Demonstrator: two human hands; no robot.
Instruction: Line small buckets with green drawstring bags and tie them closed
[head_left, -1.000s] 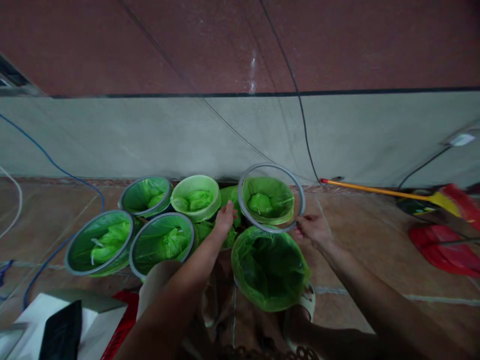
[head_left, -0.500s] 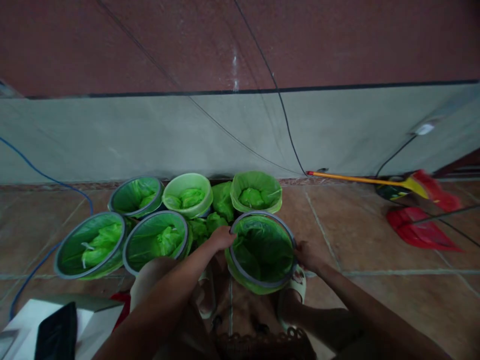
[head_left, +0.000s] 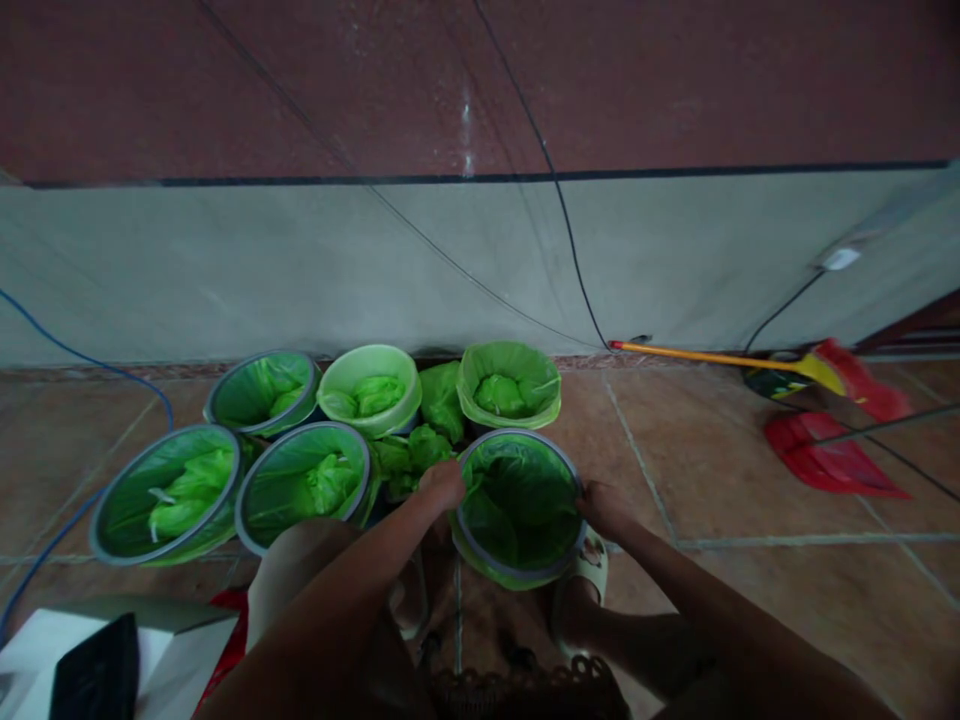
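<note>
A small bin lined with a green bag stands on the floor right in front of me. A grey ring sits around its rim, over the bag. My left hand grips the ring on its left side and my right hand grips it on the right, fingers curled over the edge. Behind it stands a second bin with a green liner and no ring.
Several more green-lined bins cluster to the left by the wall, some with grey rings. Loose green bags lie between them. A yellow-handled broom and red dustpan lie at right. A white box sits bottom left.
Both hands brought the grey ring down from above the far bin onto the near bin's rim, where it now sits pressed over the liner.
</note>
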